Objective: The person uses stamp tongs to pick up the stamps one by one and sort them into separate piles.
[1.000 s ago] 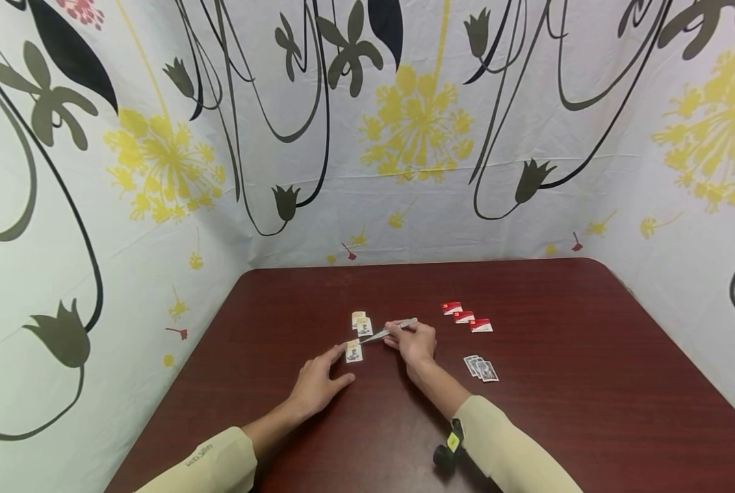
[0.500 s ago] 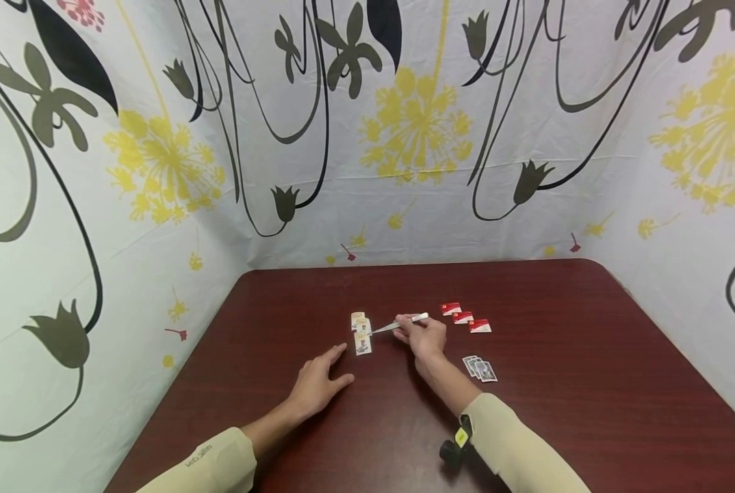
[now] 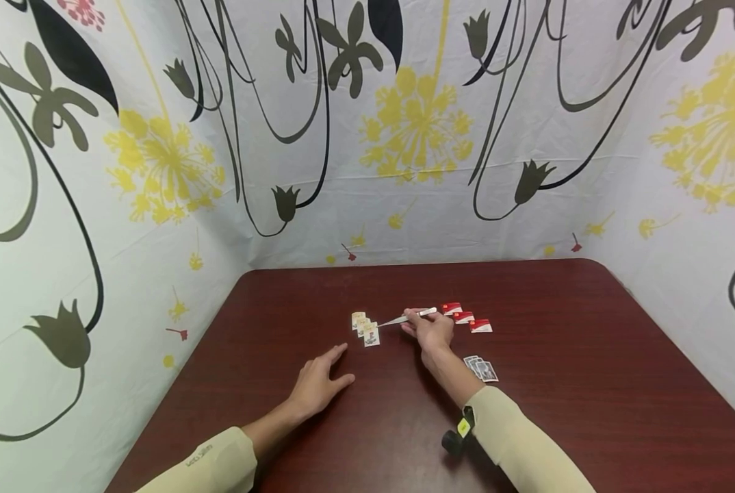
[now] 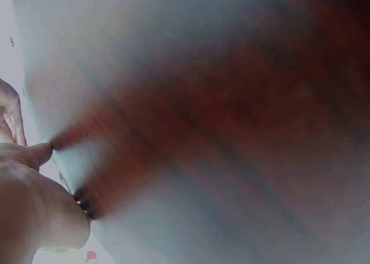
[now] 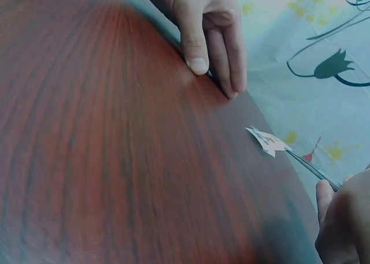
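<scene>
My right hand pinches a pair of metal tweezers that point to the left. Their tips grip the edge of a small pale card with a printed picture. In the head view that card overlaps the lower of two similar cards, so the three form a diagonal row. Seen from the right wrist, the gripped card is tilted at the end of the tweezers. My left hand rests on the tabletop with fingers spread, near the row's lower left, holding nothing.
Three red-and-white cards lie in a diagonal row right beyond my right hand. Several grey-and-white cards overlap in a fan beside my right forearm. The dark red table is bordered by a patterned cloth.
With the tweezers, my right hand has moved the card up and right, from beside my left fingertips to the row's lower end. The left hand has stayed in place.
</scene>
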A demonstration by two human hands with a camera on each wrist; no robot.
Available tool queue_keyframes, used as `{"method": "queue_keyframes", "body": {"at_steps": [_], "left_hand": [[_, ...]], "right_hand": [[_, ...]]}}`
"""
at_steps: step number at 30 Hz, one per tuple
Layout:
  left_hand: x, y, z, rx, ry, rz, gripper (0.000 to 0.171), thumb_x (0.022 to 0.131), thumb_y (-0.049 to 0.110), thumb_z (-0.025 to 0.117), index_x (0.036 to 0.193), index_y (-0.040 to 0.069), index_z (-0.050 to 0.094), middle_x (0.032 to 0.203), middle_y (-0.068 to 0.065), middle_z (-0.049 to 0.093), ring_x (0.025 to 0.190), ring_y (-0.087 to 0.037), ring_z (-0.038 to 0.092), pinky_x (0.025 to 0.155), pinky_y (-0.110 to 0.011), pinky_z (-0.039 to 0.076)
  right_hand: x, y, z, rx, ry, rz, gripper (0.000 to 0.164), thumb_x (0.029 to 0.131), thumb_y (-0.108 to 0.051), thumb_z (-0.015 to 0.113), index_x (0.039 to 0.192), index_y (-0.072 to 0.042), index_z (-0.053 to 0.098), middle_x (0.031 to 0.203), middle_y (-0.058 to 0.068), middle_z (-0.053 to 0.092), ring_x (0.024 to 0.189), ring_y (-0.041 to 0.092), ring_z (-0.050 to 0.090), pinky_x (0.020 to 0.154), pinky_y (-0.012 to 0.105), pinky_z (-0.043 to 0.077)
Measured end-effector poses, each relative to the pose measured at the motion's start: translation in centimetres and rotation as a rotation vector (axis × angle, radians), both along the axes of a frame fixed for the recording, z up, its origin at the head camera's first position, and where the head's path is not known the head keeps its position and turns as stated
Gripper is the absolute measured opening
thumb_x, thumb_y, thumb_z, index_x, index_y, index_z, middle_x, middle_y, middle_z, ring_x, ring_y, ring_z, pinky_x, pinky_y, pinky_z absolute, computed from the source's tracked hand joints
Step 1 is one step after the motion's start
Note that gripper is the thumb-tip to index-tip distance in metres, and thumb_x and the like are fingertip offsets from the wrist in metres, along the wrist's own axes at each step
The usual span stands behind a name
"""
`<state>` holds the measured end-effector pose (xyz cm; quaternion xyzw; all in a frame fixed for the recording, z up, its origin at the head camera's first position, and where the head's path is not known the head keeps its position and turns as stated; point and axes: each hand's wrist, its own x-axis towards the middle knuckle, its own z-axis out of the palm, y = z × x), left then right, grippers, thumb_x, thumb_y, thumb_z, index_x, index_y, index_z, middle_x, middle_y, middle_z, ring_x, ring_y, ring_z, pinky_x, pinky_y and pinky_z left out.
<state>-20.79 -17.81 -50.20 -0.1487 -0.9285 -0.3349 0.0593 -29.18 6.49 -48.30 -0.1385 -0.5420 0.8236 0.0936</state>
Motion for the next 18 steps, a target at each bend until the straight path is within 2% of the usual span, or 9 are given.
{"method": "queue_keyframes", "body": {"at_steps": [11,18], "left_hand": [[-0.08,0.00,0.01,0.003,0.000,-0.004,0.065,0.096,0.022,0.081,0.152,0.001,0.056,0.150,-0.021,0.058,0.140,-0.041,0.054,0.111,-0.059,0.046],[-0.04,0.04,0.03,0.005,-0.005,-0.001,0.065,0.096,0.022,0.081,0.152,0.001,0.056,0.151,-0.021,0.058,0.140,-0.041,0.054,0.111,-0.059,0.045]], "right_hand": [[-0.43,0.14,0.02,0.055,-0.050,0.000,0.026,0.095,0.001,0.078,0.114,0.017,0.070,0.091,0.019,0.078,0.068,0.016,0.078,0.070,0.033,0.063],[-0.61,-0.15,-0.37,0.092,-0.040,-0.011,0.021,0.095,0.002,0.078,0.109,0.016,0.073,0.093,0.022,0.078,0.072,0.020,0.079,0.068,0.031,0.063]]}}
